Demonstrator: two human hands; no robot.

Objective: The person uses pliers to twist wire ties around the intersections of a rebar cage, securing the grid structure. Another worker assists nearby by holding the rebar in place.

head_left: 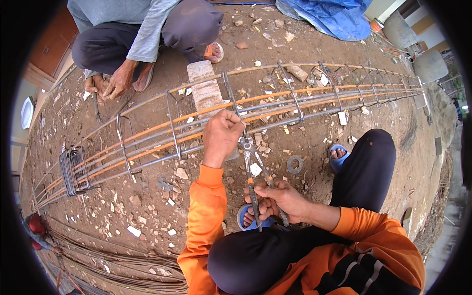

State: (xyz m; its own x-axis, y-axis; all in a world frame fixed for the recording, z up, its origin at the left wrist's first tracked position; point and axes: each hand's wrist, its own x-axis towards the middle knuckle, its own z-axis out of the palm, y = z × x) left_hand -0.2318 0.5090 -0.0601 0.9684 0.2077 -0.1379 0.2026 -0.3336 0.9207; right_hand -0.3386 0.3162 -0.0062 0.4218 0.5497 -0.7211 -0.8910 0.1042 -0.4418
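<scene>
A long rebar cage (301, 118) of rods and square stirrups stretches across the ground in front of me. My left hand (221, 135) is at the cage's near rods, just below an upright stirrup (229, 92). Its fingers are pinched together; what lies between them is hidden. In my right hand (282, 201) are the two handles of a pair of pincers (248, 150), slightly spread. The pincers' head points up toward the cage, right beside my left fingertips. I cannot make out whether the jaws grip anything.
A person (123, 78) squats across the cage at upper left. A pale block (202, 91) lies under the rods. Bunched stirrups (73, 172) hang at the cage's left end. Long rods (118, 263) lie lower left. A grey ring (295, 164), rubble and a blue tarp (334, 19) are on the dirt.
</scene>
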